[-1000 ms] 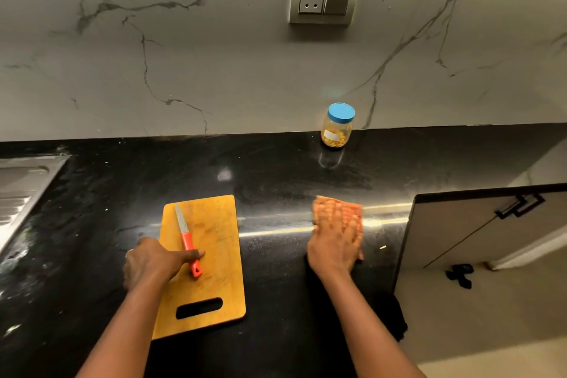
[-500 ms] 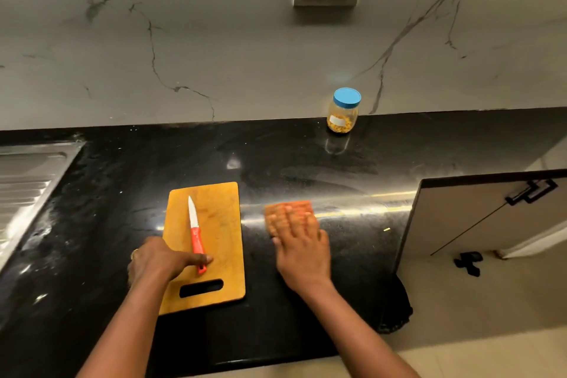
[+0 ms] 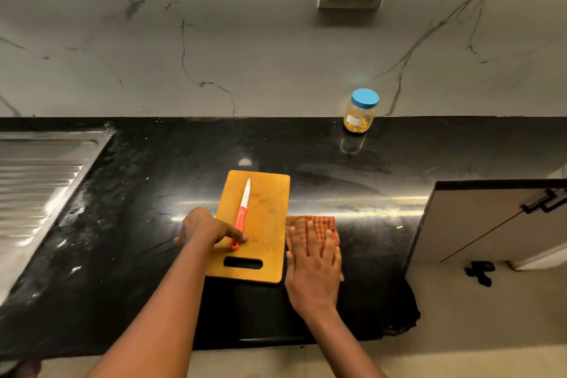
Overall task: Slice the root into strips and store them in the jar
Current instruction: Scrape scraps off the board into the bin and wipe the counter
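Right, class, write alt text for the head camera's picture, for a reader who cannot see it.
A person's right hand presses flat on an orange checked cloth on a black counter, while the left hand rests on a wooden cutting board, one finger on the red-handled knife lying on it. A blue-lidded jar stands closed by the marble wall behind.
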A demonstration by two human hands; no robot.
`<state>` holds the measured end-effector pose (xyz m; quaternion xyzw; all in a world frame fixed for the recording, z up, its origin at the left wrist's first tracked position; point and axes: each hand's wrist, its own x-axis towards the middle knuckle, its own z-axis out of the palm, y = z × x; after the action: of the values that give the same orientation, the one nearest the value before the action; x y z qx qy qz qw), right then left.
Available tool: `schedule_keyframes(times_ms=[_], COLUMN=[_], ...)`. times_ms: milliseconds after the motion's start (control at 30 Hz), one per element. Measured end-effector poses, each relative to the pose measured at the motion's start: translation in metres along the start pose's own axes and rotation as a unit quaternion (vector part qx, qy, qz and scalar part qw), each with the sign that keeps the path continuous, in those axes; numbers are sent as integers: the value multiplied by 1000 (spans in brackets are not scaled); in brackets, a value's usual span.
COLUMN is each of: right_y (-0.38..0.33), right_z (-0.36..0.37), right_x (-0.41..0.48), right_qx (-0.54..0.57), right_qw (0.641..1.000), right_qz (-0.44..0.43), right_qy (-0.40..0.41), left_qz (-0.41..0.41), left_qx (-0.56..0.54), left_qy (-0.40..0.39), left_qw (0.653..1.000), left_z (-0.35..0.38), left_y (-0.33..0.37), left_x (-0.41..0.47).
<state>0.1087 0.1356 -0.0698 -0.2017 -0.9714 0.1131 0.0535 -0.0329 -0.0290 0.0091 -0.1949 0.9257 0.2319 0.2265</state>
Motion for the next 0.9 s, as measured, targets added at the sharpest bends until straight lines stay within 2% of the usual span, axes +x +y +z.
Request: schedule_keyframes(times_ms=[133, 233, 367, 467, 600, 733, 900], right_y=[-1, 0, 13, 27, 38, -5, -101], right_z=[4, 5, 4, -5, -11, 4, 23], right_x=[2, 2, 12, 40, 101, 144, 129], right_qx=[-11, -11, -14, -47, -60, -43, -7], right_qw=[1000, 1000, 998, 995, 998, 999, 994], right_qz=[-8, -11, -57, -84, -31, -12, -112], right_qy=[-7, -1, 24, 7, -9, -8, -14], left_qz=[9, 14, 25, 30, 35, 59, 68], left_qx=[-20, -96, -222, -309, -397, -456, -487], left_qy=[-33, -82, -189, -241, -238, -228, -236], left_qw=[999, 992, 956, 920, 886, 858, 838], left_z=[-1, -7, -16, -23, -35, -58, -86], left_y=[7, 5, -4, -11, -13, 4, 43], left_x=[5, 5, 10, 13, 18, 26, 25])
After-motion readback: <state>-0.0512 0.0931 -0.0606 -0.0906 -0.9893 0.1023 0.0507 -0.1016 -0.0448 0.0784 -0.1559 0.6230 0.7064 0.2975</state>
